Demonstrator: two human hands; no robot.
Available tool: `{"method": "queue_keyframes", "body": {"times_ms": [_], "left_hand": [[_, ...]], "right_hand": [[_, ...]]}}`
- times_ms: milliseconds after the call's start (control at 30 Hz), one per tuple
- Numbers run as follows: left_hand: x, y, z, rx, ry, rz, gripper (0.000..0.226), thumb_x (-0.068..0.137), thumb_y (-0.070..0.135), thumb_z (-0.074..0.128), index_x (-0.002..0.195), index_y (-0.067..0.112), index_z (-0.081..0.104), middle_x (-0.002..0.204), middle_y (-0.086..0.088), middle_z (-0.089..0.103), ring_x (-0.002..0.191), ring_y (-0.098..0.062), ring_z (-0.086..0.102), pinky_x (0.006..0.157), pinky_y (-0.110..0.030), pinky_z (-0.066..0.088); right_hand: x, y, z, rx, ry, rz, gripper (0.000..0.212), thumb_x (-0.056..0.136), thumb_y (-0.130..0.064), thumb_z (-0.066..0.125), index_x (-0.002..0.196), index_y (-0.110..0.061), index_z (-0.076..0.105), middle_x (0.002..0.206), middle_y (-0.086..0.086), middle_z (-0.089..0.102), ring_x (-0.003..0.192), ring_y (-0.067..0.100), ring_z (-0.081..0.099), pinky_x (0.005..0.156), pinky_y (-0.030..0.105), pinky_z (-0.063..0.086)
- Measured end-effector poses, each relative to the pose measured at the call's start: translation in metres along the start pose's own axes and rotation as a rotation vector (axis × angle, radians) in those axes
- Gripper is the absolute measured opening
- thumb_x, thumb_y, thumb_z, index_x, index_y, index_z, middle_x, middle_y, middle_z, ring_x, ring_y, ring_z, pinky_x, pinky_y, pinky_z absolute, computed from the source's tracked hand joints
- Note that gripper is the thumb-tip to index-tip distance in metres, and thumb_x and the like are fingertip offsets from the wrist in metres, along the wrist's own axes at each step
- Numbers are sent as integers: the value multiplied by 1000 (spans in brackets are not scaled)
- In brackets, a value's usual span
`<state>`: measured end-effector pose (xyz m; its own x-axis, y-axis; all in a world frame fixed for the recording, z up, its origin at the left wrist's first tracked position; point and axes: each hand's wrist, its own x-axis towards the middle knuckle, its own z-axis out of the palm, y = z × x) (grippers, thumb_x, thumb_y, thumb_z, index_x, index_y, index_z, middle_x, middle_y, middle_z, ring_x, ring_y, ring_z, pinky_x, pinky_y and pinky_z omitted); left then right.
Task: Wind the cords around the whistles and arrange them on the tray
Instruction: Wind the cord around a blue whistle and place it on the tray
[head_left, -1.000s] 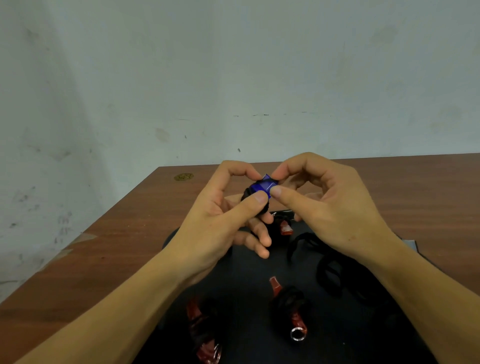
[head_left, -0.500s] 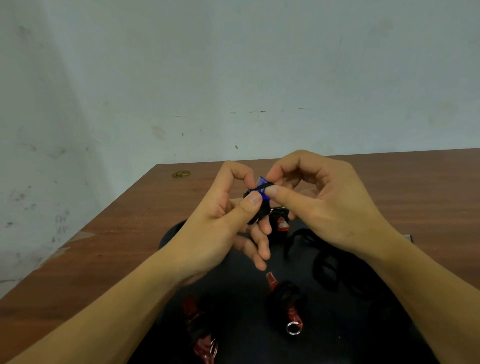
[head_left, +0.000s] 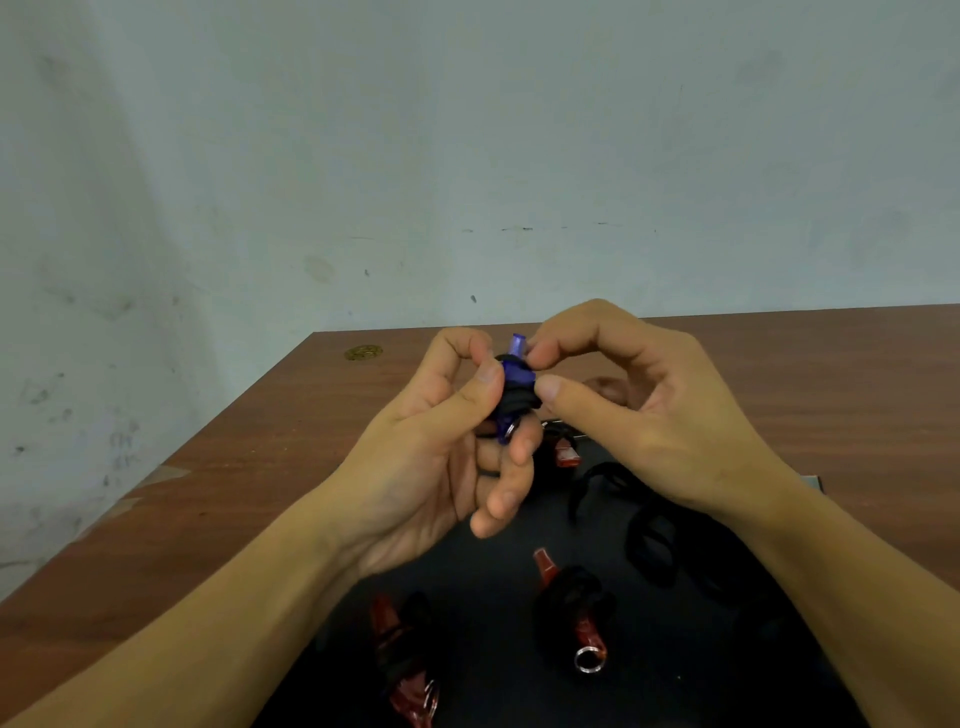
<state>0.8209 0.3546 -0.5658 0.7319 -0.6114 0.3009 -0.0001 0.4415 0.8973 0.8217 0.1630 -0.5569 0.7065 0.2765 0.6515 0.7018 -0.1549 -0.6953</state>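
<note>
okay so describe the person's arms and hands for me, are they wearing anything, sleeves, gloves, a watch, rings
Both forearms are bare as far as the frame shows, with no sleeves in view. The left hand and right hand wear no gloves. No watch, bracelet or ring is visible. The fingernails look short and unpainted.

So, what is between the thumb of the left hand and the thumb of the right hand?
In the head view, the blue whistle with black cord wound around it sits between the left hand thumb and the right hand thumb.

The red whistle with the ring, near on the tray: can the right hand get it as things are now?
Probably not yet. The right hand is busy pinching the cord on the blue whistle. The red whistle lies uncovered on the tray.
</note>
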Motion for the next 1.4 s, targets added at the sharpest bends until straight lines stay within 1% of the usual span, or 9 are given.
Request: {"method": "queue_keyframes", "body": {"times_ms": [100,333,467,600,767,900,1033,1200,1400], "left_hand": [[-1,-1,0,-68,-14,-25,4,102,28,42,104,26,38,72,-14,48,41,-15,47,35,-19,39],[0,-1,-1,-113,-1,-29,7,103,28,40,109,27,37,71,-12,49,41,-13,47,33,-19,38],[1,0,2,-84,-2,-20,12,107,25,33,117,24,38,73,-12,48,42,-13,46,34,-19,39],[2,0,9,-81,33,-20,15,107,23,29,120,25,37,73,-12,47,41,-12,44,33,-18,38],[8,4,20,-16,178,-48,10,107,25,32,114,22,36,72,-10,49,43,-13,45,34,-17,38],[13,15,36,79,254,-85,7,108,24,33,107,18,36,72,-10,50,46,-14,47,38,-19,40],[22,25,58,182,321,-70,8,108,24,36,110,16,36,71,-12,58,49,-17,54,42,-23,46],[22,28,79,457,381,-115,14,105,30,45,108,18,37,75,-14,66,61,-28,67,56,-34,55],[4,21,108,575,433,-161,17,105,32,45,108,16,38,101,-22,69,71,-32,72,68,-39,60]], "right_hand": [[1,1,-3,27,-35,44,16,81,-38,69,91,-26,68,97,-7,71,87,40,68,73,63,57],[3,0,-1,22,-54,-5,13,86,-31,68,88,-18,66,89,8,71,80,48,64,69,66,52],[3,-3,-1,-96,-56,-81,5,91,-12,67,89,-11,62,84,6,67,70,26,67,63,49,56],[3,-3,-1,-213,-54,-142,6,93,-10,65,90,-13,61,83,-6,62,75,16,66,67,35,57],[4,-4,0,-324,-23,-108,3,94,-12,61,94,-12,58,91,2,62,81,22,65,66,45,55],[2,-15,-8,-310,-9,-36,3,94,-14,59,92,-14,57,90,1,64,79,24,65,65,43,54],[5,-32,-25,-271,21,38,3,92,-16,63,91,-16,60,85,-12,64,84,8,65,83,43,57],[-8,-52,-40,-386,-66,212,58,79,-42,80,128,-31,51,104,-12,64,89,1,66,80,17,52],[-28,-67,-37,-650,-109,136,57,79,-48,76,130,-29,56,102,-16,62,88,3,63,82,25,52]]}}
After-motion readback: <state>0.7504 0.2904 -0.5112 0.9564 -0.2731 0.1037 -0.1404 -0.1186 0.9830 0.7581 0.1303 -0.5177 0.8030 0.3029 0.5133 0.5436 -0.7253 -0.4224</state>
